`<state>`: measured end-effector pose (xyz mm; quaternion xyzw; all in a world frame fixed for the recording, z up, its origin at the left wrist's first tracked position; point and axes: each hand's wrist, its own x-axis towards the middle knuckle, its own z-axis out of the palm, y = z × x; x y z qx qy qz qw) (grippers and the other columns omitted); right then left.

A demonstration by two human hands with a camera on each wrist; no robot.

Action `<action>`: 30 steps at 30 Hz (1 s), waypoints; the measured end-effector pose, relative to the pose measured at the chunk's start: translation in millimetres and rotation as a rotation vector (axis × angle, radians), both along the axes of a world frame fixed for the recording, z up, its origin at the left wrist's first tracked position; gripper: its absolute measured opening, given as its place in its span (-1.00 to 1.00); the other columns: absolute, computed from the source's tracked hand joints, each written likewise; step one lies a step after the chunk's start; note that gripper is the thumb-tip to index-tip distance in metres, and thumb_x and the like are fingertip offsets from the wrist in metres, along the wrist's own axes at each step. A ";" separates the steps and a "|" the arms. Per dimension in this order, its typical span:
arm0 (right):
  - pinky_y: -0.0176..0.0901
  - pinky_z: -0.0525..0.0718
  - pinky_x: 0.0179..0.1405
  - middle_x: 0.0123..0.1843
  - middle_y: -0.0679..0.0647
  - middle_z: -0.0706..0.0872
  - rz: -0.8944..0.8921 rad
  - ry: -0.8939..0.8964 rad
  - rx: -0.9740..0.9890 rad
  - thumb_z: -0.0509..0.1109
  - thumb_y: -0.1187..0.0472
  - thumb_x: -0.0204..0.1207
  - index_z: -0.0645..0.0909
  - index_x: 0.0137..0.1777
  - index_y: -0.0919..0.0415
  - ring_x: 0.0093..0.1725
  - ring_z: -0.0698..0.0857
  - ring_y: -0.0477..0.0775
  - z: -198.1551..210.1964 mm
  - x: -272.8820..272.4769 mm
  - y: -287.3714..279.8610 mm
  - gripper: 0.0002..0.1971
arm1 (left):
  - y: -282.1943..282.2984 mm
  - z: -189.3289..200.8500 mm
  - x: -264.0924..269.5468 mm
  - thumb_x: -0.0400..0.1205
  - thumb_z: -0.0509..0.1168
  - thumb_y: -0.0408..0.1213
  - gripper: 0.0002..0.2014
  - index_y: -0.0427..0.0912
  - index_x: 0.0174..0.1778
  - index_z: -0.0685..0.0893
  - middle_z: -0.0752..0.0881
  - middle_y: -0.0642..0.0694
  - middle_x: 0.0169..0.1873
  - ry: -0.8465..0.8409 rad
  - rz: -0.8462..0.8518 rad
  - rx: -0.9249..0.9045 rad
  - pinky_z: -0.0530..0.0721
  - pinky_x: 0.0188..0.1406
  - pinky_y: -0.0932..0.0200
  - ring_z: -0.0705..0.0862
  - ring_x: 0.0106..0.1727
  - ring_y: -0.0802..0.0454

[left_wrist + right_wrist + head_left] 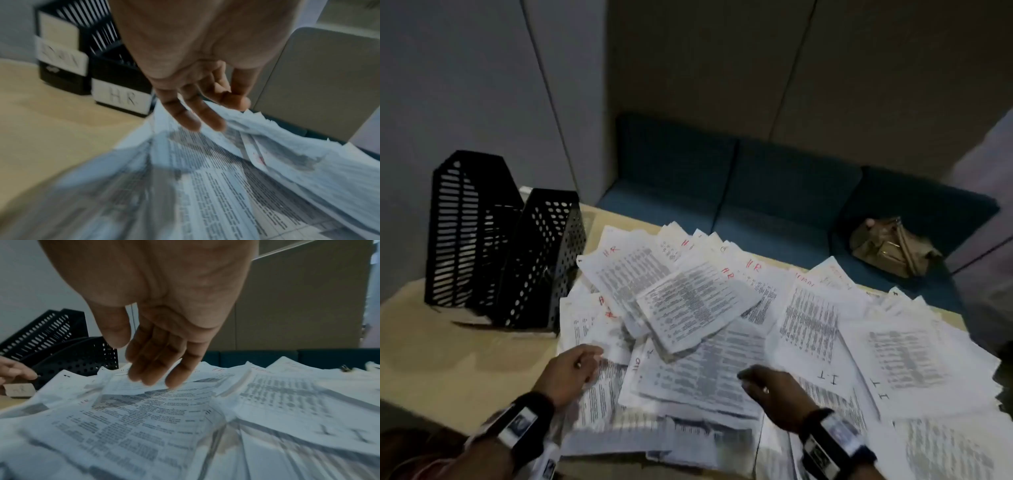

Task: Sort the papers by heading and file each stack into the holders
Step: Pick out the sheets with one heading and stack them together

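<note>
Loosely spread over the paper pile: left hand (571, 371) and right hand (774, 390), neither gripping a sheet.

Fingers (207, 116) of the left relaxed, tips at the pile's left edge; whether touching, hard to tell. Fingers (156, 363) of the right hanging straight just above the printed papers (705, 308). Papers scattered and overlapping across a pale wooden table (448, 356), some headed "HR" in red, others "IT" in black. Left of the pile, standing upright side by side, two black perforated file holders (493, 246), the nearer one labelled "H.R". Beyond the table, a blue cushioned bench (774, 192) with a tan bag (890, 246) on it. Grey and brown wall panels (722, 61) behind.
</note>
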<state>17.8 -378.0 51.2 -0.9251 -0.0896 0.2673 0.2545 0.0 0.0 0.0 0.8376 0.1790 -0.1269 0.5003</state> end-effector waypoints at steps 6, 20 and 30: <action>-0.14 0.39 0.44 0.52 0.11 0.46 -0.044 0.044 -0.160 0.25 0.08 0.65 0.37 0.55 0.03 0.47 0.48 0.11 -36.7 51.6 51.8 -0.54 | -25.0 -21.0 24.5 0.68 0.28 -0.30 -0.89 -0.01 0.02 0.67 0.71 -0.04 0.00 0.056 -0.028 -0.008 0.68 -0.21 0.24 0.72 -0.13 0.05; 0.01 0.52 0.26 0.47 0.40 0.41 -1.188 0.297 0.304 0.50 0.17 0.50 0.11 0.56 0.41 0.43 0.50 0.30 -90.3 120.2 119.2 -0.21 | -29.0 -54.5 82.0 0.66 0.22 -0.15 -0.70 -0.11 0.29 0.57 0.60 -0.13 0.22 0.093 -0.559 0.398 0.59 0.25 -0.03 0.58 0.25 -0.17; 0.00 0.52 0.04 -0.15 0.17 0.62 -0.857 -0.069 0.318 0.10 -0.47 0.47 0.53 -0.01 0.26 -0.04 0.60 0.16 -98.1 104.6 80.7 -0.29 | -28.2 -46.9 130.8 0.39 0.55 0.06 -0.15 -0.19 0.50 0.32 0.56 -0.30 0.37 0.291 0.374 0.030 0.65 0.20 -0.08 0.61 0.29 -0.33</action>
